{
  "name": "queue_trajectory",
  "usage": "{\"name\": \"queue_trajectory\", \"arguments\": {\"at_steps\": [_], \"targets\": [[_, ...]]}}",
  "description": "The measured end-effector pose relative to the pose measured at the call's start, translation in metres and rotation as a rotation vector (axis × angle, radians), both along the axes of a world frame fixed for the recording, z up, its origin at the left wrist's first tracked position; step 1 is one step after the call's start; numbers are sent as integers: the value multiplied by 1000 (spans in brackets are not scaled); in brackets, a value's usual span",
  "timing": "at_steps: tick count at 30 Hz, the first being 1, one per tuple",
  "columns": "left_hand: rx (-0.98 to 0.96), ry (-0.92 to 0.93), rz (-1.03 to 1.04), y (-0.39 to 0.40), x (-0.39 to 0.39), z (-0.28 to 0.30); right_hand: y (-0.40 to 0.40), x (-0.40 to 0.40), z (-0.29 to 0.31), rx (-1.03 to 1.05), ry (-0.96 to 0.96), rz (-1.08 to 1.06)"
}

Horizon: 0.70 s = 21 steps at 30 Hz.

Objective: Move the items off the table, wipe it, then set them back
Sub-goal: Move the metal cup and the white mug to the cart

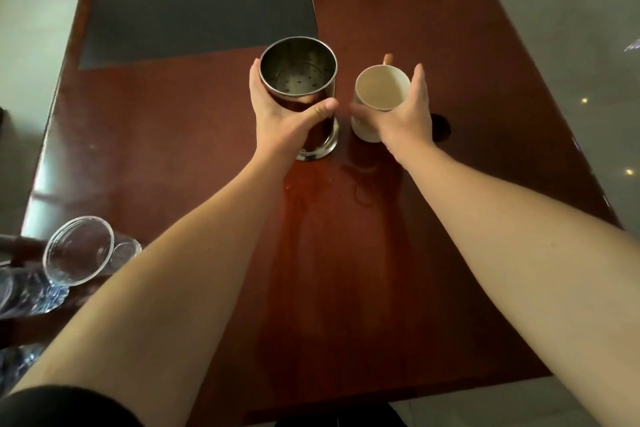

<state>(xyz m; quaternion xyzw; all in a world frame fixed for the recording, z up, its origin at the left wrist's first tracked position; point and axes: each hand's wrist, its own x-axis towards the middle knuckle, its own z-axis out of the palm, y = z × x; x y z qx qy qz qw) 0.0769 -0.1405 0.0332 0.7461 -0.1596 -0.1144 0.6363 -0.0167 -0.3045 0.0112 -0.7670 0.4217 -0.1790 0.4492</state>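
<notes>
A tall stainless steel holder [298, 69] with a perforated bottom stands upright on the reddish-brown wooden table [415, 28]. My left hand [277, 111] grips its side, thumb across the front. To its right stands an empty cream mug [380, 88] with its handle pointing away. My right hand [408, 111] wraps round the mug from the right, and the thumb reaches its left side. Both objects rest on the table's middle. A faint smear of liquid [360, 184] shows on the wood just in front of them.
A clear glass jar [79, 250] lies tilted at the table's left edge beside plastic water bottles [24, 291] lower down. A dark rectangular reflection [194, 0] covers the far left of the tabletop. A round cable hole [441, 126] sits right of the mug. Pale tiled floor surrounds the table.
</notes>
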Motion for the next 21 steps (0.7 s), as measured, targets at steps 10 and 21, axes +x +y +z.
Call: {"name": "queue_trajectory", "arguments": {"at_steps": [10, 21], "targets": [[17, -68, 67, -5, 1, -5, 5, 4, -6, -110, -91, -17], [-28, -118, 249, 39, 7, 35, 39, 24, 34, -109, -130, 133]]}}
